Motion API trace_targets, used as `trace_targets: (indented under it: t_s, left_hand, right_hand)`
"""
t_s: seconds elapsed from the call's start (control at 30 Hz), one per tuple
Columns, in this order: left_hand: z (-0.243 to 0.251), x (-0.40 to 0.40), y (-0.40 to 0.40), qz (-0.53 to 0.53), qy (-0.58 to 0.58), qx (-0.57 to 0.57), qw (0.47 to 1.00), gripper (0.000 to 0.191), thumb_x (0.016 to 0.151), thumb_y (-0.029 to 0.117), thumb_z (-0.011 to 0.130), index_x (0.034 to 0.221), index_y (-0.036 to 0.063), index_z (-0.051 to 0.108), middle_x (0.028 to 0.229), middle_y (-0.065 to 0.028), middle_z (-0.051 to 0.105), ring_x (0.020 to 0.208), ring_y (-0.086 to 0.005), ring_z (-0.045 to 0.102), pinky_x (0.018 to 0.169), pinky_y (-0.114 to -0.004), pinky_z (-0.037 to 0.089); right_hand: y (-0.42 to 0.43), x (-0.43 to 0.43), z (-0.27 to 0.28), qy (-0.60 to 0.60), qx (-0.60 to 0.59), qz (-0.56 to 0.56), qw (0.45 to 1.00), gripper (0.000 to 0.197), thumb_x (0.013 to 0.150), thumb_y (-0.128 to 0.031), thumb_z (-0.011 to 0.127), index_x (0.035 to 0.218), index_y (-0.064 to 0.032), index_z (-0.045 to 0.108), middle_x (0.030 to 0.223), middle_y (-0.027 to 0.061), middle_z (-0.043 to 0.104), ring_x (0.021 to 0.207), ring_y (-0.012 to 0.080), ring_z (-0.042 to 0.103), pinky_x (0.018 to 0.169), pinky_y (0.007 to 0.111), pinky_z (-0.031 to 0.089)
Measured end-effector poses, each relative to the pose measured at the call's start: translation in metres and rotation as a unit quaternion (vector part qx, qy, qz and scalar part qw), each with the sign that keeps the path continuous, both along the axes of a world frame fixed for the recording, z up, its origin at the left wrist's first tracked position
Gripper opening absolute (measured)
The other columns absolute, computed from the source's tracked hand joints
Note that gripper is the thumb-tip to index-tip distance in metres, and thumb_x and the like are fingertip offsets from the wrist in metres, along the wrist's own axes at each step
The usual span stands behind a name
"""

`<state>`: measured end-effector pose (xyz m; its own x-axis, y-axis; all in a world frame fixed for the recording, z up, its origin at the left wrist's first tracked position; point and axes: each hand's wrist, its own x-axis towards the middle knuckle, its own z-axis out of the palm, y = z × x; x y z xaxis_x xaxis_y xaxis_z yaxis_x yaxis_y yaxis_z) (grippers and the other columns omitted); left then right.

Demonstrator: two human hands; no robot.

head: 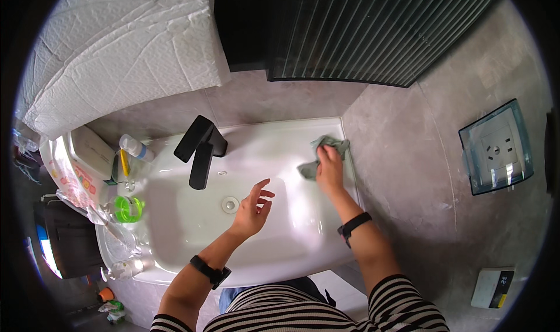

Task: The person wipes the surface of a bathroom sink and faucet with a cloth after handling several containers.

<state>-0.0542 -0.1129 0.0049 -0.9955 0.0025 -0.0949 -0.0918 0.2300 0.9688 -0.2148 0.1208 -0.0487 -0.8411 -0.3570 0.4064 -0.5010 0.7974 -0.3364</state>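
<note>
My right hand presses a crumpled grey-green cloth onto the right rear ledge of a white ceramic washbasin. Part of the cloth lies hidden under the fingers. Over the basin's bowl hovers my left hand, its fingers apart and bent, with nothing in it. Just left of that hand is the round drain stopper. A black tap with a flat lever stands at the back of the basin, left of centre. No water is seen running from it.
Along the left ledge stand a green cup, a clear pump bottle, a white-capped bottle and a packet of tissues. A black cabinet with a ribbed glass door overhangs the back. A covered socket is on the right wall.
</note>
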Motion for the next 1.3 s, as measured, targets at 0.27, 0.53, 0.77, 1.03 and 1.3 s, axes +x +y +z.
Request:
trace_targets:
  t_s: [0.27,0.53,0.77,1.03,1.3]
  left_hand:
    - [-0.004,-0.006,0.026,-0.062,-0.021,0.004,0.998,0.055,0.092,0.001,0.056,0.143,0.0110,0.037,0.111,-0.0110,0.065,0.088,-0.0204,0.067,0.070,-0.030,0.055]
    - [-0.014,0.004,0.026,-0.060,-0.042,0.003,0.997,0.055,0.093,0.000,0.055,0.143,0.0108,0.037,0.111,-0.0116,0.065,0.090,-0.0187,0.067,0.071,-0.029,0.055]
    - [-0.012,-0.004,0.032,-0.074,-0.010,0.005,0.997,0.055,0.091,0.000,0.055,0.142,0.0103,0.038,0.109,-0.0118,0.066,0.089,-0.0215,0.068,0.069,-0.030,0.055]
    - [0.004,0.001,0.037,-0.102,0.005,0.019,0.995,0.056,0.092,0.000,0.057,0.143,0.0105,0.038,0.107,-0.0112,0.068,0.087,-0.0206,0.068,0.067,-0.030,0.055]
    - [-0.022,0.044,0.028,-0.161,-0.053,0.019,0.985,0.055,0.093,0.002,0.055,0.144,0.0096,0.037,0.108,-0.0093,0.066,0.089,-0.0150,0.065,0.071,-0.028,0.053]
  right_hand:
    - [0.007,-0.045,0.012,0.011,-0.014,0.005,1.000,0.046,0.078,0.006,0.057,0.122,-0.0052,0.061,0.130,0.0146,0.054,0.119,0.0359,0.051,0.098,0.045,0.044]
    - [-0.047,-0.003,-0.013,0.002,-0.030,0.111,0.993,0.034,0.083,0.000,0.053,0.114,-0.0046,0.066,0.131,0.0151,0.058,0.117,0.0356,0.055,0.100,0.045,0.044]
    - [-0.028,-0.053,0.009,-0.031,0.023,0.015,0.999,0.042,0.085,-0.003,0.054,0.123,-0.0172,0.062,0.133,0.0087,0.054,0.117,0.0302,0.055,0.096,0.041,0.048]
    - [0.057,0.023,0.015,-0.083,0.087,-0.053,0.991,0.052,0.084,0.003,0.052,0.136,-0.0022,0.048,0.143,0.0204,0.044,0.130,0.0356,0.045,0.109,0.039,0.039]
    - [0.095,0.197,0.016,-0.072,0.041,-0.059,0.995,0.055,0.076,0.009,0.052,0.131,-0.0003,0.054,0.140,0.0207,0.046,0.127,0.0411,0.046,0.108,0.046,0.038]
